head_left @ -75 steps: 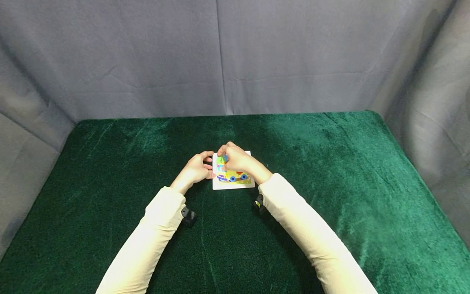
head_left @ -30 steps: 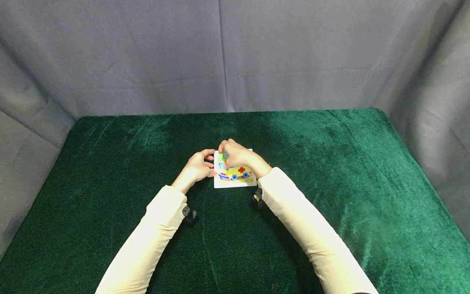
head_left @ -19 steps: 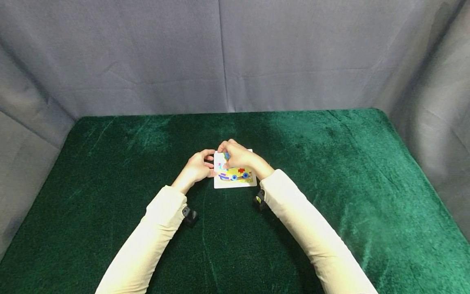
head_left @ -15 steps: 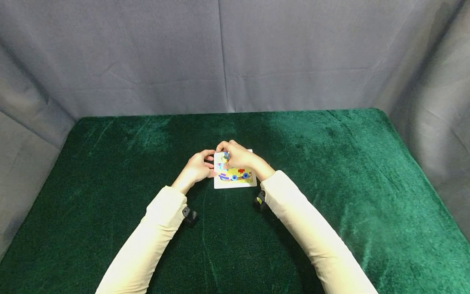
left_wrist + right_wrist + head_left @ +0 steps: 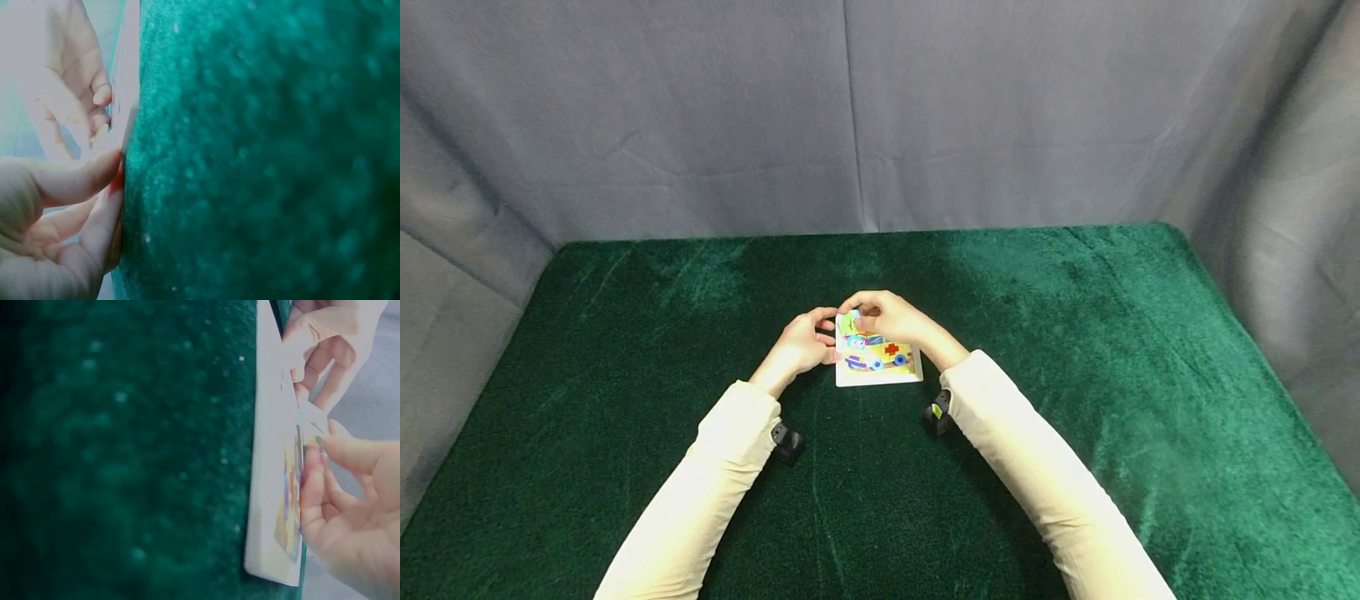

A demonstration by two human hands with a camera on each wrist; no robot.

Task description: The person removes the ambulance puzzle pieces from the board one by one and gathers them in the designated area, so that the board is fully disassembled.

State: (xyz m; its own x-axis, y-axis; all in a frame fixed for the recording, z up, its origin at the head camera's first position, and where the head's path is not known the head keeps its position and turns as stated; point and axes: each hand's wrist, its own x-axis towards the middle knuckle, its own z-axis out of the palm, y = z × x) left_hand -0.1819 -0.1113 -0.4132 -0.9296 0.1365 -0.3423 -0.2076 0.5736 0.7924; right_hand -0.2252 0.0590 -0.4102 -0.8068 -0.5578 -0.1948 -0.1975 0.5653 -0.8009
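A white-bordered picture board [image 5: 880,379] with a yellow ambulance and a red cross lies flat on the green cloth. At its left edge my left hand [image 5: 801,343] holds the border between thumb and fingers. My right hand [image 5: 898,321] is over the board's upper part and pinches a small piece [image 5: 850,322] with green on it at the upper left corner. In the right wrist view this piece [image 5: 314,425] is tilted up from the board [image 5: 265,487], between the thumb and fingers of the right hand [image 5: 356,487]. The right fingers hide the board's upper middle.
Green velvety cloth [image 5: 700,500] covers the table around the board. A grey curtain [image 5: 700,117] hangs behind the table's far edge. Black wrist cameras are strapped at the left cuff [image 5: 787,443] and right cuff [image 5: 937,413].
The right hand has shifted slightly and its fingers have spread, showing more of the ambulance's top. The green piece at the upper left has turned in its grip. The left hand has stayed in place.
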